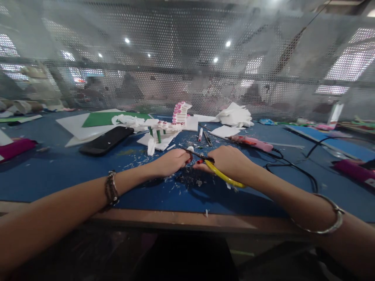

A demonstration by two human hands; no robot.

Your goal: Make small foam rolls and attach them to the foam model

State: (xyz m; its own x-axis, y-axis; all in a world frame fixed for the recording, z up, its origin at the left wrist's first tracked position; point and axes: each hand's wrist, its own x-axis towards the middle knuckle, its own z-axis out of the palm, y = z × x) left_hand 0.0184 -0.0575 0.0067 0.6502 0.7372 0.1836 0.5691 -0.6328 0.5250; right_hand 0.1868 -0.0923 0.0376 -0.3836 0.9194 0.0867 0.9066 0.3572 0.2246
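My right hand point(227, 159) is closed round the yellow handles of a pair of scissors point(211, 166), whose dark blades point left towards my left hand. My left hand point(171, 160) is pinched shut on a small red piece point(190, 157) held at the blade tips. Both hands hover just above the blue table mat point(58, 171), over a scatter of white and dark scraps point(187, 181). A white foam model with pink dots and green posts point(170, 123) stands behind the hands.
A black phone point(107, 140) lies at the left. A pink glue gun point(252, 143) with a black cable point(293, 166) lies at the right. White and green sheets point(96, 121), crumpled white paper point(234, 115) and pens point(204, 136) lie further back. A perforated screen closes the far side.
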